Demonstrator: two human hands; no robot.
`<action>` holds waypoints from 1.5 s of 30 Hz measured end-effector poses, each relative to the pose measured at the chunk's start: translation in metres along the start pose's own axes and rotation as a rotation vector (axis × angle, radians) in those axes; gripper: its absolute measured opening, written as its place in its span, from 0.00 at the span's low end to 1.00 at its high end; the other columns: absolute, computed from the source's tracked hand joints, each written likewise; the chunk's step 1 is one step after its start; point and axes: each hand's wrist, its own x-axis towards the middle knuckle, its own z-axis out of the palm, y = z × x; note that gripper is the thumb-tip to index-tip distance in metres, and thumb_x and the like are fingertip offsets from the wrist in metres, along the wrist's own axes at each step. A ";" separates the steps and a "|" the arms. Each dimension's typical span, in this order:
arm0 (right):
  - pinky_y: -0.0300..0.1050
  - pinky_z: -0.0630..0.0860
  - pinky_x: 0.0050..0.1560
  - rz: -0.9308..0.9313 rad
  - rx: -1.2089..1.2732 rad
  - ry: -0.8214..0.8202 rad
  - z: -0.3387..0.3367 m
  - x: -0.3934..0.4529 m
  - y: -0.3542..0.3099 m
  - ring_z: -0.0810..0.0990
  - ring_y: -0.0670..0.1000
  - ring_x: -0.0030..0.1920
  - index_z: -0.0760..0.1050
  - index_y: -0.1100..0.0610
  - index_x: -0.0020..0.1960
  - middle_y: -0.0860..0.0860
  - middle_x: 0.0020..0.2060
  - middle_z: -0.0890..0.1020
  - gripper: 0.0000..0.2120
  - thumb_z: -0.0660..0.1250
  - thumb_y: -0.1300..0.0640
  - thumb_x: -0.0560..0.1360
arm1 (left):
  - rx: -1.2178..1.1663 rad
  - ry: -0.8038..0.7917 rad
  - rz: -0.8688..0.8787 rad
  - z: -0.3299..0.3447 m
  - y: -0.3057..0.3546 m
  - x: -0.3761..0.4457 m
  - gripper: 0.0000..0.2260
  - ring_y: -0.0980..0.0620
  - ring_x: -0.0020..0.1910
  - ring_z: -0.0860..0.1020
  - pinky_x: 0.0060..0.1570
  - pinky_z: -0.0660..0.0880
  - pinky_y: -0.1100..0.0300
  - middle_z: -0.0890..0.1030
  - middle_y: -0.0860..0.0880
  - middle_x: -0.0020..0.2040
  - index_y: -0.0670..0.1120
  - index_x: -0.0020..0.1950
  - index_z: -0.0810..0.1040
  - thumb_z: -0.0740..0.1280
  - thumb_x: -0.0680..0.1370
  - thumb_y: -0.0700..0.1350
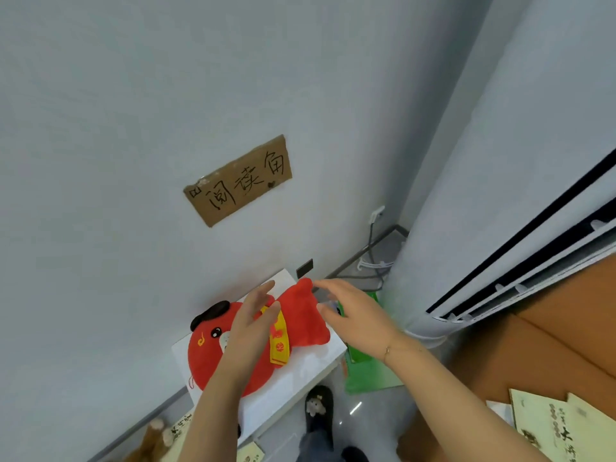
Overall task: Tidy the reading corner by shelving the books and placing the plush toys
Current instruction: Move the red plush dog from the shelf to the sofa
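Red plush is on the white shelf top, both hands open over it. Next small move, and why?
Probably draw both hands back and turn to the books. The red plush toy already lies on the white shelf top against the wall, and the left hand and right hand are open, gripping nothing. Books still lie on the brown surface at the lower right.

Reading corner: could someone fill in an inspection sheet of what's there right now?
Surface: white shelf top against the wall.
Job's things: red plush toy lies on it; books at lower right; brown plush toy on the floor.
Clutter: green bag beside the shelf.
Grippers: left hand and right hand open over the red plush toy; contact unclear.
Cables: grey cable runs down from a wall socket.
Surroundings: cardboard sign on the wall; air conditioner at right.
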 end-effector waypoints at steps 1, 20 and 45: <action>0.45 0.71 0.64 -0.002 -0.006 -0.009 0.001 0.008 0.002 0.72 0.45 0.64 0.65 0.48 0.72 0.44 0.67 0.71 0.21 0.59 0.50 0.80 | -0.007 0.011 -0.002 0.000 0.000 0.005 0.16 0.57 0.65 0.70 0.55 0.67 0.64 0.74 0.55 0.64 0.56 0.69 0.71 0.62 0.81 0.46; 0.45 0.70 0.66 -0.109 -0.048 -0.351 0.046 0.134 0.056 0.70 0.45 0.66 0.65 0.46 0.71 0.43 0.67 0.71 0.20 0.58 0.49 0.80 | -0.112 0.259 -0.263 0.006 -0.064 0.081 0.14 0.55 0.62 0.70 0.59 0.66 0.59 0.74 0.55 0.61 0.53 0.67 0.71 0.61 0.82 0.42; 0.54 0.67 0.64 -0.293 -0.485 -0.317 0.261 0.250 0.192 0.77 0.56 0.58 0.27 0.55 0.75 0.56 0.59 0.80 0.64 0.64 0.24 0.62 | -0.894 1.113 -0.298 0.118 -0.343 0.172 0.28 0.54 0.51 0.75 0.56 0.75 0.54 0.69 0.49 0.56 0.49 0.57 0.56 0.75 0.71 0.44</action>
